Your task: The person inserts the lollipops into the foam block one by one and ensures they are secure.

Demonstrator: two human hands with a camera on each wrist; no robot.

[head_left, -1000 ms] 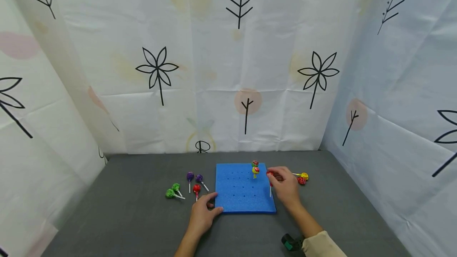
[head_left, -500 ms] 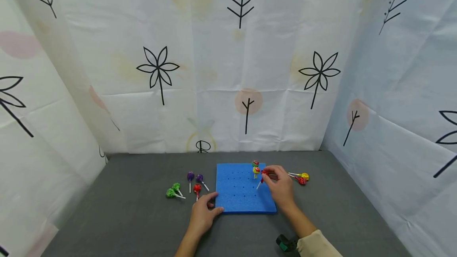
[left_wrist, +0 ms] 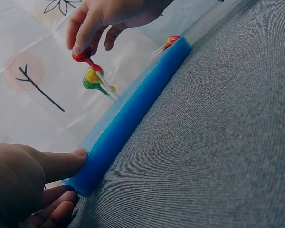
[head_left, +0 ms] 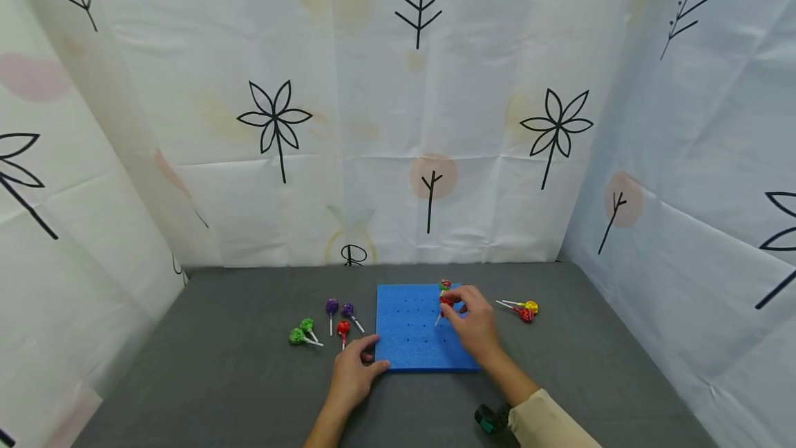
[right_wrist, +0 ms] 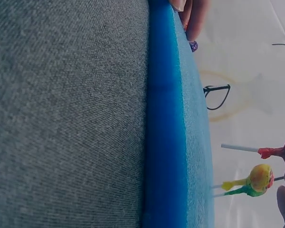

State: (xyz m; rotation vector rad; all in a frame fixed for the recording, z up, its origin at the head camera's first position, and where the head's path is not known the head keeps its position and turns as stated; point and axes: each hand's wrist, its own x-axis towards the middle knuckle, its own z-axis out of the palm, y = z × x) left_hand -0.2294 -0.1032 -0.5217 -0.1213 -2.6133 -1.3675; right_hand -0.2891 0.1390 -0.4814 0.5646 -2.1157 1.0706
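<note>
A thick blue foam board (head_left: 404, 355) with rows of small holes lies on the table. My left hand (head_left: 352, 377) grips its near left corner, thumb on the front edge and fingers at the left side. Over the board's right part, my right hand (head_left: 477, 327) pinches a red lollipop (left_wrist: 82, 56) by its wrapped head. Its white stick (right_wrist: 240, 147) points down, the tip above the foam in the right wrist view. Just behind stand a yellow lollipop (right_wrist: 261, 176) and a green and red lollipop (head_left: 445, 285), both upright in the board; fingers partly hide the yellow one in the head view.
Left of the board lie two purple lollipops (head_left: 332, 306), two green lollipops (head_left: 298, 336) and another red lollipop (head_left: 343, 328). On the right lie a yellow lollipop (head_left: 531, 307) and a red lollipop (head_left: 527, 315). Patterned white cloth (head_left: 373, 123) walls in the grey table (head_left: 236, 379).
My right hand has carried the red lollipop leftward from the board's right edge to over the board, near the standing lollipops. The left hand stays at the corner.
</note>
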